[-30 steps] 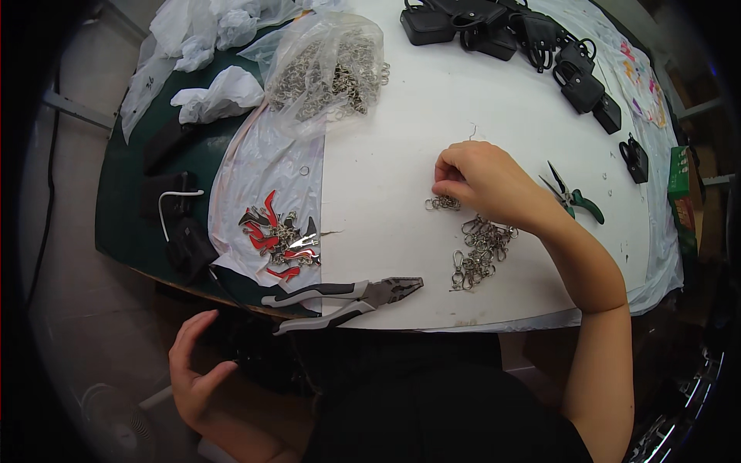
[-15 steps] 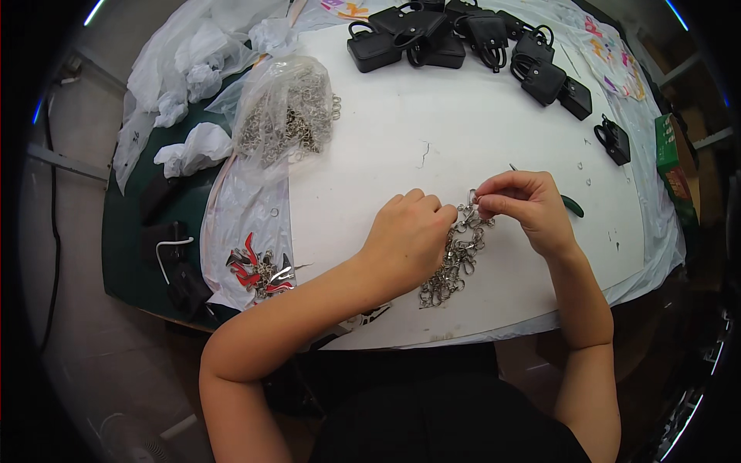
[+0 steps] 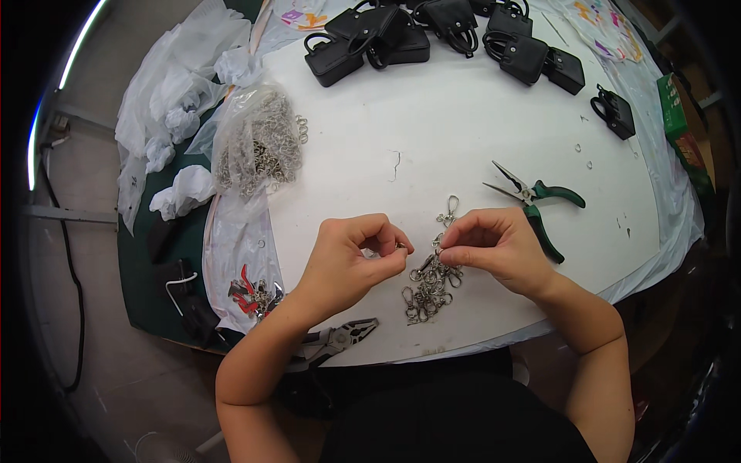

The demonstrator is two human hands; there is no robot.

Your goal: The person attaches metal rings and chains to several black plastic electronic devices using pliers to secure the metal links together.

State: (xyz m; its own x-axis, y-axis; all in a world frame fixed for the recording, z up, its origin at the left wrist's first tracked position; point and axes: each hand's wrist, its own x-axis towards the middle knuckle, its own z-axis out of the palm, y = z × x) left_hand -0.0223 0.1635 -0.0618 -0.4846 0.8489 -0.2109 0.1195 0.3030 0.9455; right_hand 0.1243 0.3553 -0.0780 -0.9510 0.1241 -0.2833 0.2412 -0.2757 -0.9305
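My left hand is closed in a pinch above the white board, with a tiny metal piece showing at its fingertips. Just to its right lies a loose heap of silver swivel clasps. Over the heap's upper right edge, my right hand pinches thumb against forefinger; what it grips blends with the clasps behind. One swivel clasp lies at the heap's far end. Beyond my right hand rest needle-nose pliers with green handles, jaws apart. Another pair of pliers lies by my left forearm.
Black pouch-like cases with loops crowd the board's far edge, and a single black case sits at the right. A clear bag of metal rings stands at the left. Red and silver pieces lie near my left forearm.
My left hand has drawn left, away from the heap, and turned to show its pinch. My right hand has come left and down onto the heap, uncovering the green pliers. The view has shifted.
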